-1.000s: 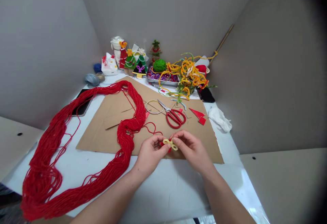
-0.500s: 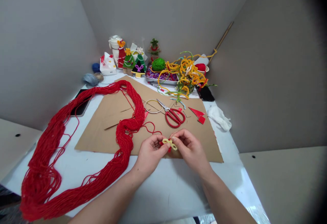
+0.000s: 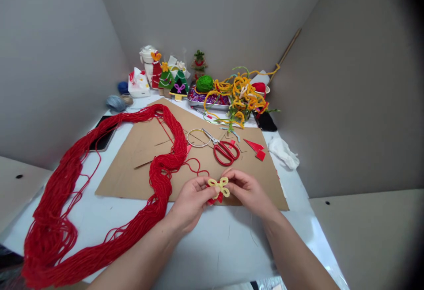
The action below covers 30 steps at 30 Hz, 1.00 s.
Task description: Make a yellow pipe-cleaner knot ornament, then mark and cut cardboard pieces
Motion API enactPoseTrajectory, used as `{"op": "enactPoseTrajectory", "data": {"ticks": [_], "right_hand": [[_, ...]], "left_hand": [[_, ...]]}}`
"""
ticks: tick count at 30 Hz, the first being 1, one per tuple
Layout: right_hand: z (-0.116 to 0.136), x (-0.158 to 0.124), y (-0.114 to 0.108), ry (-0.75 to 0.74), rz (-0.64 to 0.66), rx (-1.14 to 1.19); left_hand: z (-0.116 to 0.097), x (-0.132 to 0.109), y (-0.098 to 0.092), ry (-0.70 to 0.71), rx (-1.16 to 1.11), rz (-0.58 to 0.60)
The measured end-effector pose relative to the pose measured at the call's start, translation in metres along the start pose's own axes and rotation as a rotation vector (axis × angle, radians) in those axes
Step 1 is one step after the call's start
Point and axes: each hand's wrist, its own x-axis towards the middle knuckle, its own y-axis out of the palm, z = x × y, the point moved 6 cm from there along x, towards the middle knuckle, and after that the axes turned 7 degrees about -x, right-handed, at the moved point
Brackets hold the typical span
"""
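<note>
Between my left hand (image 3: 189,202) and my right hand (image 3: 247,191) I pinch a yellow pipe-cleaner bow (image 3: 219,187). Both hands hold it from opposite sides, close to the table. A small red felt piece (image 3: 212,201) sits at the bow's lower edge, partly hidden by my left fingers. Strands of a long red yarn hank (image 3: 162,179) lie left of my left hand, with a loose thread ending near it. Red-handled scissors (image 3: 226,153) lie on the brown cardboard sheet (image 3: 129,171), beyond my hands.
A thin wire ring (image 3: 198,138) and red felt triangles (image 3: 254,145) lie on the cardboard. At the back stand felt Christmas trees (image 3: 166,80), a bead tray (image 3: 208,100) and tangled yellow pipe cleaners (image 3: 240,98). A white cloth (image 3: 283,153) lies at right; grey walls enclose the table.
The bow has turned toward me and now shows its full loops. My hands have eased slightly apart, and the whole view has shifted a little left.
</note>
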Motion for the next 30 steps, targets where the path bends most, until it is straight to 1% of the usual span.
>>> {"op": "enactPoseTrajectory", "data": {"ticks": [3,5,11,16,21,23,25,30], "right_hand": [[-0.003,0.0,0.001,0.016,0.028,0.05],[-0.003,-0.001,0.001,0.002,0.024,0.045],[0.006,-0.006,0.001,-0.119,-0.101,-0.15],[0.01,-0.011,0.004,-0.191,-0.167,-0.213],[0.013,-0.014,0.004,-0.216,-0.202,-0.247],[0.012,-0.014,0.003,-0.209,-0.208,-0.238],[0.009,-0.013,0.001,-0.172,-0.183,-0.2],[-0.008,-0.008,-0.002,0.008,-0.045,0.014]], "left_hand": [[0.001,-0.001,0.001,-0.024,-0.016,0.025],[0.001,0.0,0.001,-0.032,-0.023,0.032],[-0.001,0.0,0.001,-0.051,-0.043,0.039],[0.002,0.0,0.002,-0.066,-0.055,0.043],[0.005,0.0,0.003,-0.069,-0.049,0.048],[0.005,0.001,0.003,-0.071,-0.039,0.044],[0.003,0.002,0.003,-0.072,-0.035,0.039],[-0.002,0.002,0.004,-0.075,-0.073,0.044]]}}
